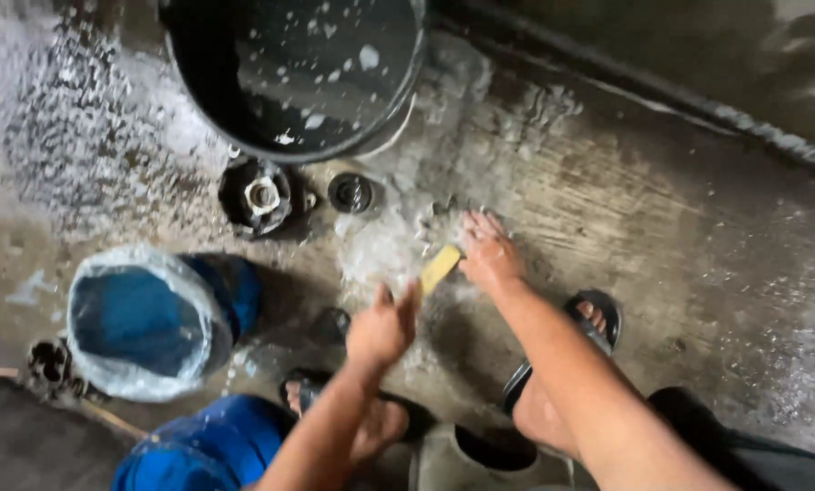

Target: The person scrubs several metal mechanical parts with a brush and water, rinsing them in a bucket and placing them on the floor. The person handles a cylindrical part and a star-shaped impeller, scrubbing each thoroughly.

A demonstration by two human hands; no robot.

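Note:
My right hand [487, 250] presses flat on the wet, soapy concrete floor [608, 209], fingers spread toward a foamy patch. A yellow sponge-like pad [439, 269] lies between my two hands, its lower end at my left hand's fingertips. My left hand [382, 325] hovers just below it, fingers loosely curled; whether it grips the pad is unclear. Both forearms reach in from the bottom of the view.
A black bucket [198, 91] with sudsy water stands at the top. Two black round metal parts [260, 195] [350, 192] lie below it. A blue container lined with clear plastic [148, 323] sits at left. My sandalled feet [598, 314] rest on the floor.

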